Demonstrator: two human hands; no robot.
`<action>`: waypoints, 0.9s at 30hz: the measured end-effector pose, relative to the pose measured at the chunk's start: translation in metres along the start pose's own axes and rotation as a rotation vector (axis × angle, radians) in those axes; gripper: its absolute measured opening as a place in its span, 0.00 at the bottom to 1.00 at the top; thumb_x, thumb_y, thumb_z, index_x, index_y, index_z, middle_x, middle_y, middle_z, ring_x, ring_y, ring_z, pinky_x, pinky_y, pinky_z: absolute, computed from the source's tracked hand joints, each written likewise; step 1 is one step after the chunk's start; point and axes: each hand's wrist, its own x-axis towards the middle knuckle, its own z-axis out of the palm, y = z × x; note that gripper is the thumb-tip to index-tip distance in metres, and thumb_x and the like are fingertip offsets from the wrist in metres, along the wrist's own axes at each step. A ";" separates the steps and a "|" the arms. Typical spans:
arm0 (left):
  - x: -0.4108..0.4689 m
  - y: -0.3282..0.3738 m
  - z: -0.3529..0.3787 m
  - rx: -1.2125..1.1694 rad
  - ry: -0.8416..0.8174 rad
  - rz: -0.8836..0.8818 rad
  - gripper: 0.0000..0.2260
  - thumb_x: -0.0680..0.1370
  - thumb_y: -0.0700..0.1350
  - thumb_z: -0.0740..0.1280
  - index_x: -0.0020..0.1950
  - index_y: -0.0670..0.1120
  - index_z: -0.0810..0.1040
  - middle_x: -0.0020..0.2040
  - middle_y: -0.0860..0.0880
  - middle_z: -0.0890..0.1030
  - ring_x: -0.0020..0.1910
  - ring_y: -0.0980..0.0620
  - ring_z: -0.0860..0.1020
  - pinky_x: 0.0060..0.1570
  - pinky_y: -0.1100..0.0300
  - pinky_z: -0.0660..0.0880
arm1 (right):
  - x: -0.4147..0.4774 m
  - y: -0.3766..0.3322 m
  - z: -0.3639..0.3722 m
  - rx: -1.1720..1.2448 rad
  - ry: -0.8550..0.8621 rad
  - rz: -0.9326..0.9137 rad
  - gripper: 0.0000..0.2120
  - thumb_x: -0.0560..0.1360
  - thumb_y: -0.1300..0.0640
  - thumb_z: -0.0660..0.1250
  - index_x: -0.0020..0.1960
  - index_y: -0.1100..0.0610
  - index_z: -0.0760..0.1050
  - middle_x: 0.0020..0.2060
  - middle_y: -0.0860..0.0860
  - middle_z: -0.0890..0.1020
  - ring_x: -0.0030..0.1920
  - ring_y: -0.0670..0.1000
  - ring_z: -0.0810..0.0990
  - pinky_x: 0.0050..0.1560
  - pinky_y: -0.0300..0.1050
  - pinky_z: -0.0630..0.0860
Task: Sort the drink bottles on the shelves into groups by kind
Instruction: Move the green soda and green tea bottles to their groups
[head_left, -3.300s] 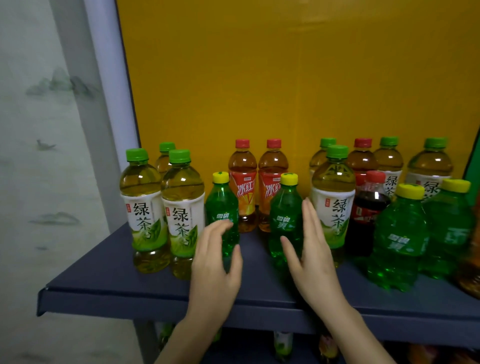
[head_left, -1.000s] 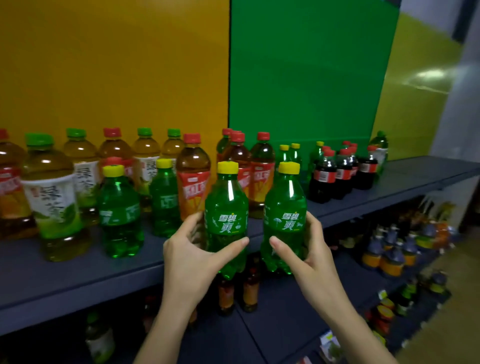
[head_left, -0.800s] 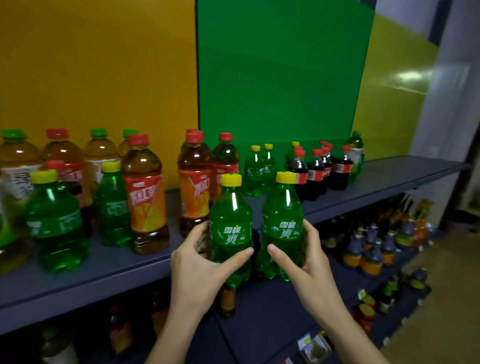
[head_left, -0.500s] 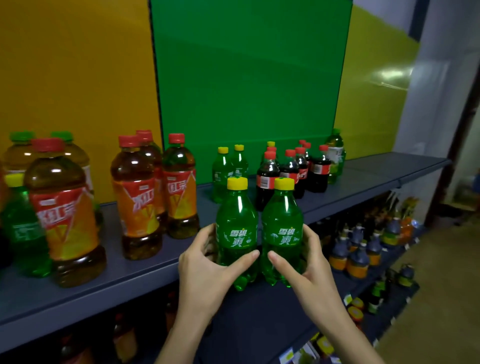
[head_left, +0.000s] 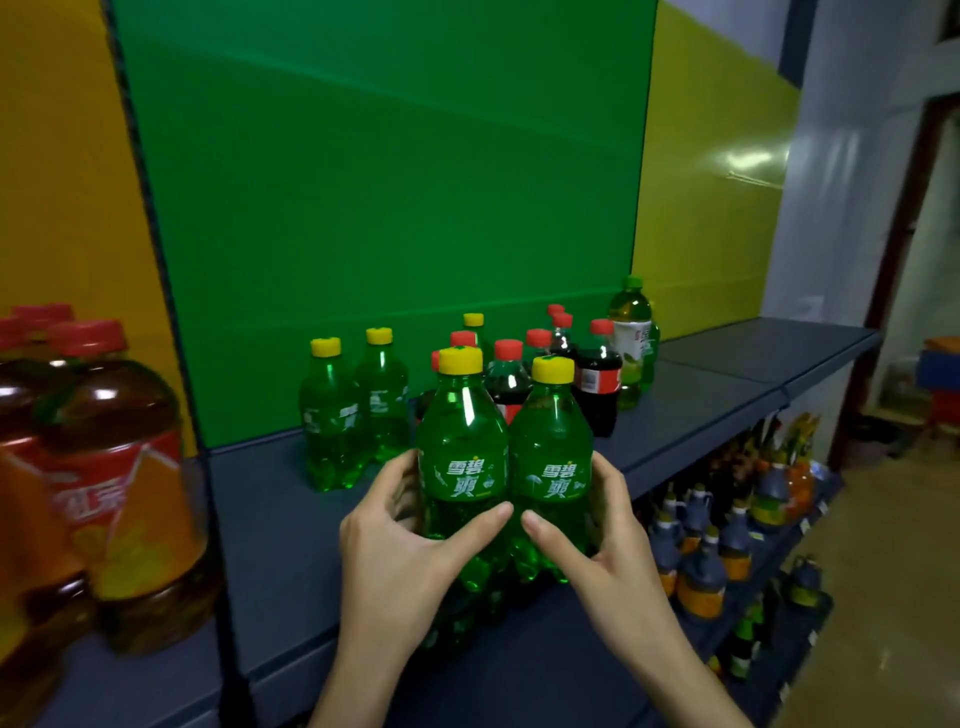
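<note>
Nearest, left hand (head_left: 400, 556) and right hand (head_left: 602, 540), fingers wrapped around 2 upright green soda bottles: left bottle (head_left: 462, 467), right bottle (head_left: 551, 467), touching side by side over the dark shelf (head_left: 291, 545). Behind, 2 more green bottles (head_left: 353, 415) standing together. Farther back, red-capped cola bottles (head_left: 597, 379) clustered before the green panel (head_left: 384, 208).

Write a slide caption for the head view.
Left hand and right hand hold two yellow-capped green plastic soda bottles together above the dark shelf.
</note>
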 end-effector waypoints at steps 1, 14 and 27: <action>0.005 -0.001 0.010 -0.005 -0.009 0.004 0.25 0.56 0.48 0.79 0.50 0.57 0.76 0.44 0.66 0.82 0.44 0.67 0.80 0.40 0.76 0.73 | 0.007 0.005 -0.007 0.005 0.006 -0.001 0.37 0.64 0.36 0.69 0.69 0.41 0.59 0.63 0.36 0.72 0.65 0.40 0.70 0.65 0.52 0.71; 0.058 -0.030 0.166 0.027 -0.037 0.031 0.30 0.53 0.53 0.79 0.53 0.53 0.78 0.46 0.63 0.82 0.45 0.64 0.81 0.41 0.73 0.74 | 0.103 0.089 -0.139 0.021 0.078 -0.024 0.38 0.63 0.35 0.69 0.69 0.43 0.60 0.63 0.38 0.73 0.64 0.41 0.71 0.64 0.52 0.71; 0.112 -0.068 0.356 0.170 0.280 -0.040 0.31 0.55 0.52 0.79 0.57 0.50 0.77 0.46 0.57 0.82 0.47 0.64 0.80 0.49 0.68 0.77 | 0.240 0.185 -0.286 0.062 -0.153 -0.066 0.39 0.65 0.37 0.70 0.70 0.48 0.60 0.65 0.43 0.72 0.65 0.42 0.71 0.65 0.49 0.70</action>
